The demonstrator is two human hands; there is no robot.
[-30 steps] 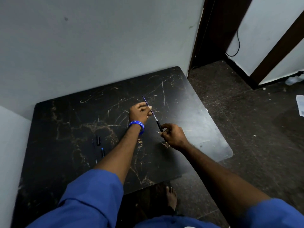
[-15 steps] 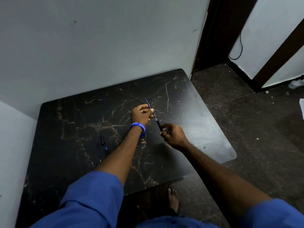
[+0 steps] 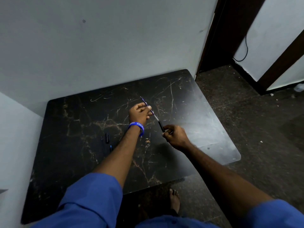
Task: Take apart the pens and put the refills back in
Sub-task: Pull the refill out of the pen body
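Above the middle of the black marble table (image 3: pixel 79 162), my left hand (image 3: pixel 139 113) pinches a thin blue refill (image 3: pixel 144 102) that slants up and away past my fingers. The refill's near end meets the mouth of a short black pen barrel (image 3: pixel 160 126), gripped by my right hand (image 3: pixel 175 136) just below and to the right. A blue wristband (image 3: pixel 137 127) circles my left wrist. On the table left of my left forearm lie a black pen cap (image 3: pixel 107 137) and a small blue-tipped pen part (image 3: pixel 110 147).
The table stands in a corner, with pale walls behind it and on its left. Dark speckled floor (image 3: pixel 246 120) lies to the right, and a dark door frame (image 3: pixel 213 38) rises beyond. My bare foot (image 3: pixel 174 200) shows under the table's front edge.
My hands keep the same hold on refill and barrel. The view has shifted slightly, and the gap between my two hands looks about the same.
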